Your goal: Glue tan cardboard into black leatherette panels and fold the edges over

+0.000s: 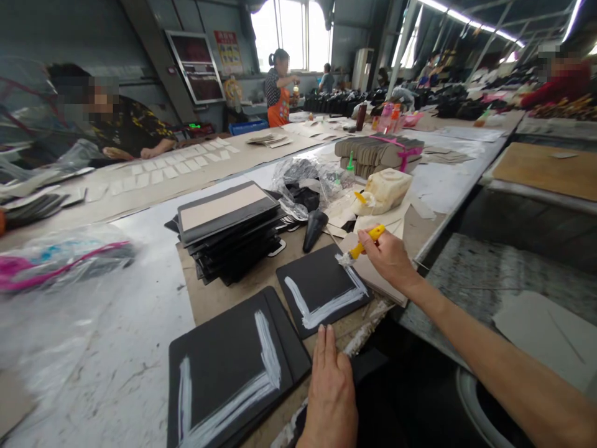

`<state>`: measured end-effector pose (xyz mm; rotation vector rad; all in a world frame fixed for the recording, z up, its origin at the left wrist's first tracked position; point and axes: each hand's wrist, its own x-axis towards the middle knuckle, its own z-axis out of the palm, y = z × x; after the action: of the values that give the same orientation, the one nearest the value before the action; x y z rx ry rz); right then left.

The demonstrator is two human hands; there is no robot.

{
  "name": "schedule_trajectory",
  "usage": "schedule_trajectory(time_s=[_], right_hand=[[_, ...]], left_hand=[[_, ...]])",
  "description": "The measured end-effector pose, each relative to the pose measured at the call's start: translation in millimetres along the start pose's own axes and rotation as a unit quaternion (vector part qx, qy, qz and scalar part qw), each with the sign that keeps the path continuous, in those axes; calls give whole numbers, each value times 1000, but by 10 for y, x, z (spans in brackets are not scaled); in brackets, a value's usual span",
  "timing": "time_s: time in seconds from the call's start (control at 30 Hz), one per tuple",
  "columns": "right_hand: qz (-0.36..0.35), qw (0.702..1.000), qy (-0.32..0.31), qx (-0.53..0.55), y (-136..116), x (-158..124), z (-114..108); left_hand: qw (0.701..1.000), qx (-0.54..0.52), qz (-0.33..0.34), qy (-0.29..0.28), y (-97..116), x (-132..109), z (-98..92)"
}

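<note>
My right hand (386, 258) grips a brush (358, 249) with a yellow handle. Its white-coated bristles touch a black panel (312, 283) near the upper right corner. White paste runs along three sides of this panel in a U shape. My left hand (330, 386) lies with its fingers stretched out, the tips at the near edge of the same panel. To the left, a larger black panel (219, 367) carries a similar white U along its sides and rests on another black sheet.
A stack of black panels (233, 249) stands behind, beside a black cone-shaped object (315, 229). Farther back are a cream plastic container (385, 190), crumpled clear plastic (298, 177) and a bundle of grey pieces (377, 152). Across the table a person (135, 127) sits near rows of pale pieces.
</note>
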<state>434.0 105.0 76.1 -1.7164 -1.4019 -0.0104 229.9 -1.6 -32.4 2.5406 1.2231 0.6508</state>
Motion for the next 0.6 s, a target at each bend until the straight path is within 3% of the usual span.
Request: schedule_trajectory(time_s=[0.1, 0.17, 0.37, 0.43, 0.53, 0.6], right_hand=[[-1, 999, -24, -31, -38, -133, -168], [4, 998, -43, -38, -70, -244, -296], [75, 995, -22, -54, -343, -461, -602], [117, 993, -12, 13, -516, -497, -592], [195, 963, 11, 188, -760, -602, -453], [152, 959, -23, 240, -846, -687, -314]], left_hand=[[1000, 4, -6, 8, -17, 18, 66], [1000, 12, -7, -6, -5, 48, 11], [991, -35, 16, -131, 152, 74, -530], [988, -74, 14, -134, 193, 34, -699], [975, -151, -5, -166, 174, -107, -928], [961, -198, -32, -190, 82, -264, -1072]])
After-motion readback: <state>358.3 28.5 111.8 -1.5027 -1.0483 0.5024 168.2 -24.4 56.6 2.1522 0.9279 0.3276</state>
